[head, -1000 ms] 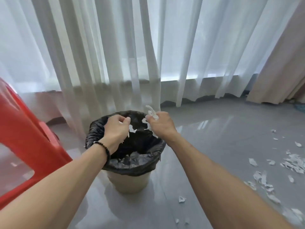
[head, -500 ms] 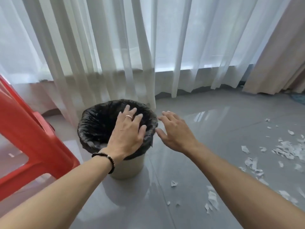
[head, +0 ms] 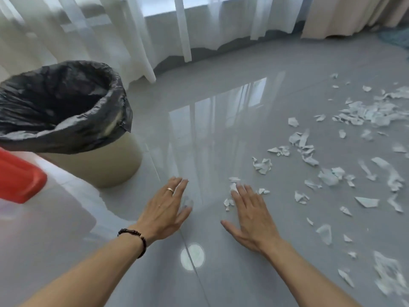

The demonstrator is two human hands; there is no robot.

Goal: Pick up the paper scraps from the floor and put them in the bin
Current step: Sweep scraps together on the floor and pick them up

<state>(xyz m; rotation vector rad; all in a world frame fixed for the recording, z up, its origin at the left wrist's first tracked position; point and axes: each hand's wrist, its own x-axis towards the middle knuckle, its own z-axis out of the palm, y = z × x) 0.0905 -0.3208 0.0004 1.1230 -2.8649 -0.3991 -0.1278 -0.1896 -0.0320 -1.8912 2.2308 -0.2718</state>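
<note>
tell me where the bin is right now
In the head view the bin, lined with a black bag, stands at the upper left on the grey floor, ahead and left of the left hand, beside the red chair.

The floor (head: 221, 134) is glossy pale grey, crossed by thin dark joint lines and mirroring bright window light. White paper scraps (head: 363, 114) speckle its right side. The bin (head: 99, 165) is beige, lined with a crinkled black bag (head: 66, 120). A red plastic piece (head: 20, 176) shows at the left edge. Sheer white curtains (head: 110, 36) hang behind, with a beige curtain (head: 345, 14) at the right. A black beaded bracelet (head: 138, 238) and a gold ring (head: 170, 190) are on the left hand (head: 163, 211).
</note>
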